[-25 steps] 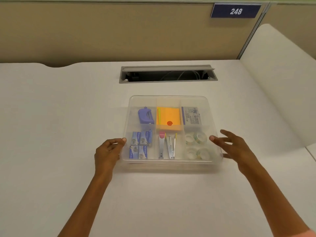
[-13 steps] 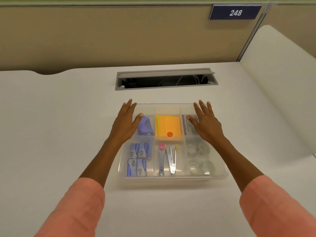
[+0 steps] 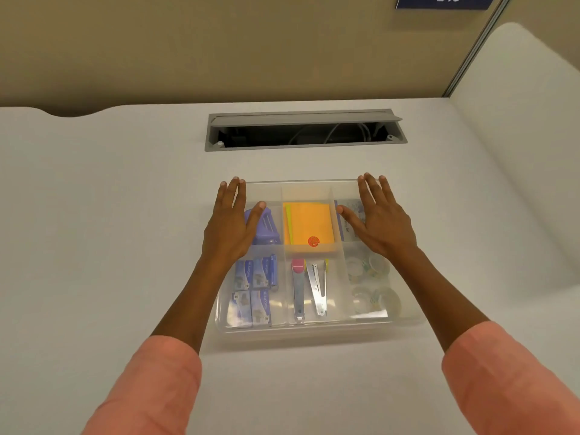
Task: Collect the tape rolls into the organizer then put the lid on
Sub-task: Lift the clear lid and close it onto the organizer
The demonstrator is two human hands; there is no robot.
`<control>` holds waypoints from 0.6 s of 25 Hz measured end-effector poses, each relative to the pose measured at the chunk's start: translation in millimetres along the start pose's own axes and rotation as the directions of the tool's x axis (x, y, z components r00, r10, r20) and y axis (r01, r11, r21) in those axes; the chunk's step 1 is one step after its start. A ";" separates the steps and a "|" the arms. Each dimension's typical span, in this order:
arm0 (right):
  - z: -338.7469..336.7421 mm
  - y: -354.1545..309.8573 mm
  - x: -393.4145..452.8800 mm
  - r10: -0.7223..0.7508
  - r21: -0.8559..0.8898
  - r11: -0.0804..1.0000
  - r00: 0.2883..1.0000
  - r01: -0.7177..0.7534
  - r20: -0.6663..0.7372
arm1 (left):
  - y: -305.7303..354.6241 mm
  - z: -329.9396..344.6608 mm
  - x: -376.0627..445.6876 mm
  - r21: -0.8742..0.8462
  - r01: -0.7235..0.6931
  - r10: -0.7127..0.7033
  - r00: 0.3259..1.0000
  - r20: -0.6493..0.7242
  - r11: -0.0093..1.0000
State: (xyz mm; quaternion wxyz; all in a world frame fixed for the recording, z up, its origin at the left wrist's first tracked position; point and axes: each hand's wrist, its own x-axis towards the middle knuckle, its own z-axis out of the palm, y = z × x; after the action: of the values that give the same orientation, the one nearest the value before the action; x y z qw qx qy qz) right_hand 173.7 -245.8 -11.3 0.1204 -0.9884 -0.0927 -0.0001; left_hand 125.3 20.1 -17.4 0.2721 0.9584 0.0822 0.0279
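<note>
Head view looks down on a clear plastic compartmented organizer [image 3: 317,331] sitting on a white desk [image 3: 94,230], with a translucent clear plastic lid [image 3: 306,191] already lying over its top. The left hand [image 3: 230,229] lies flat, palm down, on the far left part of the lid, fingers spread and extended, gripping nothing. The right hand [image 3: 381,226] lies the same way on the far right part, fingers apart and empty. Both forearms run back toward salmon-pink sleeves [image 3: 150,387] at the bottom corners.

Clear and patterned tape rolls [image 3: 372,285] sit inside the near right compartment, seen through the lid; several are there, but their exact count is hard to tell. Near the middle lie two metal staple removers [image 3: 309,288], one with a pink top. Blue staple boxes [image 3: 254,288] fill the near left compartment. An orange sticky-note pad [image 3: 309,226] with a red dot occupies the far middle compartment. A purple hole punch [image 3: 265,227] is partly under the left hand, and a white and blue printed box [image 3: 348,215] is partly under the right hand.

Beyond the organizer, a grey open cable hatch [image 3: 306,130] is set into the desk. A tan partition wall [image 3: 251,48] stands behind it, carrying a dark blue number sign [image 3: 445,0] cut by the top edge.
</note>
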 end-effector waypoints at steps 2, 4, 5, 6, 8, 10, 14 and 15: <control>0.5 1.0 0.6 -0.006 -0.011 1.000 1.000 0.006 0.005 | 2.4 -4.8 -1.5 -0.115 0.014 -0.015 1.000 -0.004 0.993; 0.4 1.0 0.3 -0.014 -0.028 1.000 1.000 0.014 0.015 | 7.3 -11.4 -8.5 -0.228 0.037 -0.053 0.996 -0.065 0.973; -0.2 0.7 0.1 -0.019 -0.038 0.999 0.999 0.020 0.026 | 9.6 -13.9 -16.3 -0.247 0.046 -0.076 0.991 -0.113 0.968; -1.3 0.3 -0.4 -0.025 -0.044 0.999 0.999 0.027 0.042 | 11.2 -14.8 -28.2 -0.240 0.061 -0.101 0.983 -0.156 0.969; -6.0 -1.8 -0.3 -0.048 -0.030 0.998 0.997 0.050 0.065 | 12.5 -13.0 -58.3 -0.199 0.103 -0.138 0.976 -0.170 0.974; -13.0 -3.6 -1.7 -0.084 0.045 0.996 0.995 0.081 0.054 | 14.7 -9.0 -89.1 -0.168 0.129 -0.149 0.983 -0.109 0.977; -19.0 5.3 -34.8 0.043 0.298 0.953 0.998 -0.055 0.048 | 16.4 -4.1 -119.1 -0.193 0.122 -0.131 0.991 -0.033 0.974; -17.4 8.8 -49.6 0.071 0.308 0.947 0.995 -0.091 0.073 | 15.4 -3.9 -120.3 -0.203 0.116 -0.125 0.992 -0.032 0.972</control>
State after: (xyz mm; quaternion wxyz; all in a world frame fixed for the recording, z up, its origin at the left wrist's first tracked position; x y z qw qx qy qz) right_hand 126.9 -267.4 2.3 0.2716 -0.9596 -0.0545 0.0495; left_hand 8.6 -11.6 -7.0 0.3666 0.9184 0.1431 0.0408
